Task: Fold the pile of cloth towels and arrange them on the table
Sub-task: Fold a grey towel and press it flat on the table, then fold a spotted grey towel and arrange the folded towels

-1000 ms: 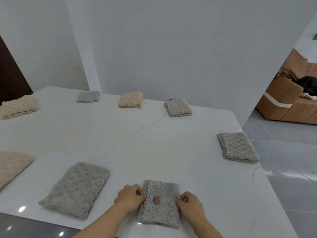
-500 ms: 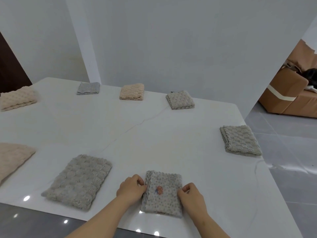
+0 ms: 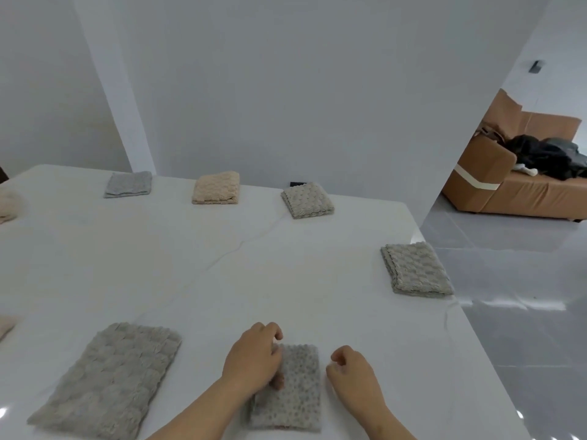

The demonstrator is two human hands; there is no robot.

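Observation:
A small folded grey dotted towel lies near the front edge of the white table. My left hand lies over its left side, fingers curled round the upper left corner. My right hand is just off the towel's right edge with loosely curled fingers that hold nothing. A larger grey towel lies flat to the left. Folded towels sit around the table: grey at the right edge, grey, beige and pale grey along the back.
Two more beige towels are cut off at the left edge, one at the back and one nearer. A white wall stands behind the table. At the right are grey floor tiles and a brown sofa with dark clothes.
My right hand has let go of the small towel's right edge and now sits just beside it. My left hand has shifted further onto the towel. The camera has turned to the right.

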